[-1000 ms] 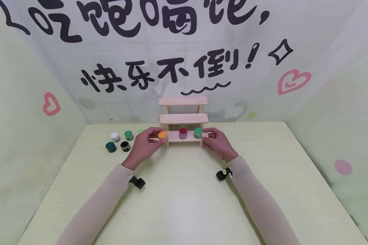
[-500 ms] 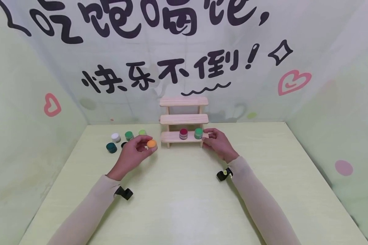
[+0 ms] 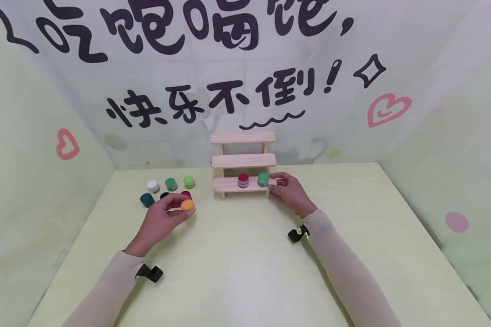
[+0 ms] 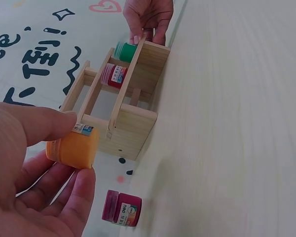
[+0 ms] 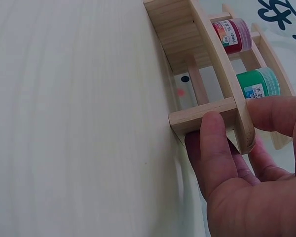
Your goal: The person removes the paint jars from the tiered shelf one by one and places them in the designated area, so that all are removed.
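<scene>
Pale printed walls (image 3: 180, 150) are standing behind a light wood-grained worktop (image 3: 245, 272), where a three-step pale wooden stand (image 3: 245, 160) is resting at the far middle, its long axis running left to right. Near and left of it, the left hand (image 3: 157, 223) is pinching a small round orange jar (image 3: 187, 205), thumb and fingers spread only about as wide as the jar, which is sitting roughly upright and apparently clear of the worktop. This orange jar is lying well apart from the stand's lowest step and much closer to a small magenta plastic jar (image 4: 122, 208), which is standing just on its far side; a dark teal jar (image 3: 147, 200) is standing farther left. Nearer the stand, the right hand (image 3: 291, 193) is gripping the lowest step's right end, fingers closing around the wood beside a green jar (image 3: 263, 180); a dark red jar (image 3: 243, 180) is standing left of that.
</scene>
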The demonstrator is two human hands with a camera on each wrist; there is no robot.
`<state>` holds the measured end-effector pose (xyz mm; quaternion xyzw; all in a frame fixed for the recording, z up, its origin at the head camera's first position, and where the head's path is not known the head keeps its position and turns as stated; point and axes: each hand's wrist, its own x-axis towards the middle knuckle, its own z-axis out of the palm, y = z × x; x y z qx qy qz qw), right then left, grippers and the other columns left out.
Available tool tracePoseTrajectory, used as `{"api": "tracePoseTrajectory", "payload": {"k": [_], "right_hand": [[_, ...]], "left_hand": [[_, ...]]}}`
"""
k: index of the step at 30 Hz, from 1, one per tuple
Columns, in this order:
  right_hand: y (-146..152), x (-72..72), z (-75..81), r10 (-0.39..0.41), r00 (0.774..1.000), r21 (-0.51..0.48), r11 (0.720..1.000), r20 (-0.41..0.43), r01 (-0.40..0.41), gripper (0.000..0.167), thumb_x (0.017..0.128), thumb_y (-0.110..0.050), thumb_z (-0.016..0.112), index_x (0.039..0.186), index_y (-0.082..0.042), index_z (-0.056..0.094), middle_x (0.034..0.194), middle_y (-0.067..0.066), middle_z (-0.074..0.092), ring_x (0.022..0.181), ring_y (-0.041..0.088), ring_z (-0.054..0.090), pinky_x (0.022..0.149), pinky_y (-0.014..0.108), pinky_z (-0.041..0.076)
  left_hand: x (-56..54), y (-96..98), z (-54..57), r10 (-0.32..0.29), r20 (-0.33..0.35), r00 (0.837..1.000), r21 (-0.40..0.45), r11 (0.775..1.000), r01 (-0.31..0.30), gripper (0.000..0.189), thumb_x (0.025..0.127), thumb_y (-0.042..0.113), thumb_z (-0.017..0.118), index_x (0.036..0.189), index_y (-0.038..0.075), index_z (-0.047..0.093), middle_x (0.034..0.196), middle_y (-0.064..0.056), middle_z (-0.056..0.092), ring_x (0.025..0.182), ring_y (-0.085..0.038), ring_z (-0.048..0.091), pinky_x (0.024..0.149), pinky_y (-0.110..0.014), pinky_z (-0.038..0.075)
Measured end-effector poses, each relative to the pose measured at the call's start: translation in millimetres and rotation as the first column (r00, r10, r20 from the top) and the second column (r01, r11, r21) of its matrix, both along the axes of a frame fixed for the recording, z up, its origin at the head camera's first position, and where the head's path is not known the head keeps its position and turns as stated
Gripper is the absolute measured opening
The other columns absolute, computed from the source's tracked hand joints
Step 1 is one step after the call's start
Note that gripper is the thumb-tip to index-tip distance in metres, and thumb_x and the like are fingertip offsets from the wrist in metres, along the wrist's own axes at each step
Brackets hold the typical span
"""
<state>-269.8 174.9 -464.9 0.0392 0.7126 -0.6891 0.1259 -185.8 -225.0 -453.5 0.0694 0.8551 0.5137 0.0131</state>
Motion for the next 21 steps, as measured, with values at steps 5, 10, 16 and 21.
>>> {"api": "tracePoseTrajectory", "payload": {"k": [5,10,16,21], "right_hand": [[1.6,0.3,-2.3,0.007,1.0,-0.002,1.0,-0.003,-0.007,0.045,0.101,-0.007,0.07,0.144,-0.008,0.055,0.12,0.012,0.058,0.109,0.024,0.066,0.103,0.042,0.06],[2.6,-1.2,0.3,0.015,1.0,-0.005,1.0,-0.013,-0.015,0.046,0.102,-0.008,0.069,0.145,-0.008,0.055,0.12,0.012,0.059,0.11,0.023,0.066,0.102,0.04,0.061],[1.6,-0.8,0.7,0.007,1.0,0.004,1.0,-0.001,-0.007,0.045,0.101,-0.006,0.07,0.144,-0.008,0.056,0.117,0.011,0.056,0.107,0.023,0.065,0.101,0.039,0.061],[0.5,1.1,-0.8,0.006,1.0,0.006,1.0,0.006,-0.006,0.044,0.101,-0.006,0.069,0.143,-0.008,0.056,0.12,0.012,0.057,0.11,0.024,0.066,0.101,0.039,0.061]], "left_hand": [[1.4,-6.6,-2.7,0.005,0.008,1.0,-0.031,0.999,-0.004,0.05,0.093,0.036,0.083,0.133,0.012,0.066,0.133,-0.008,0.067,0.123,-0.027,0.064,0.09,-0.013,0.058],[1.7,-12.9,-3.6,-0.004,0.01,1.0,-0.039,0.999,0.005,0.048,0.094,0.029,0.083,0.134,0.007,0.065,0.132,-0.014,0.067,0.118,-0.03,0.07,0.09,-0.014,0.059],[2.4,-20.1,-7.6,0.005,0.02,1.0,-0.071,0.997,-0.003,0.047,0.094,0.025,0.083,0.133,0.006,0.065,0.131,-0.018,0.069,0.117,-0.036,0.073,0.088,-0.016,0.06],[0.5,-24.8,-13.8,0.021,0.047,0.999,-0.127,0.992,-0.015,0.045,0.095,0.025,0.082,0.133,0.007,0.065,0.134,-0.017,0.068,0.122,-0.036,0.069,0.089,-0.019,0.06]]}}
